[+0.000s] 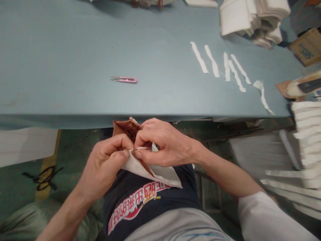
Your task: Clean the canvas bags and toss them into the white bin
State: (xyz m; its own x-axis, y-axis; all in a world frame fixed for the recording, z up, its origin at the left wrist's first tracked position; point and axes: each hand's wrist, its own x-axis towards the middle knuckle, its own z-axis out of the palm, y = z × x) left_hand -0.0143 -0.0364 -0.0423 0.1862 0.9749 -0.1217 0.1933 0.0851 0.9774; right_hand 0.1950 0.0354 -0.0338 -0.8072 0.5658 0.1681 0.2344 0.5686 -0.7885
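Note:
Between my hands, just off the table's front edge, is a folded fabric piece (140, 169), off-white outside with brown lining (119, 126) showing along its opening and at the far end. My left hand (104, 164) pinches its edge between thumb and forefinger. Close beside it, my right hand (163, 144) pinches the same edge, fingers curled. The two sets of fingertips nearly meet, and what lies right between them is too small to make out. Out of both hands' hold, pink-handled thread snips (124, 80) lie on the table, blades pointing left.
The blue-green table (75, 67) spans the view ahead. Several torn white strips (211, 61) lie on its right half. A stack of off-white fabric pieces (250, 16) stands at the back right, near a cardboard box (307, 47). More white strips (309, 140) hang at the right.

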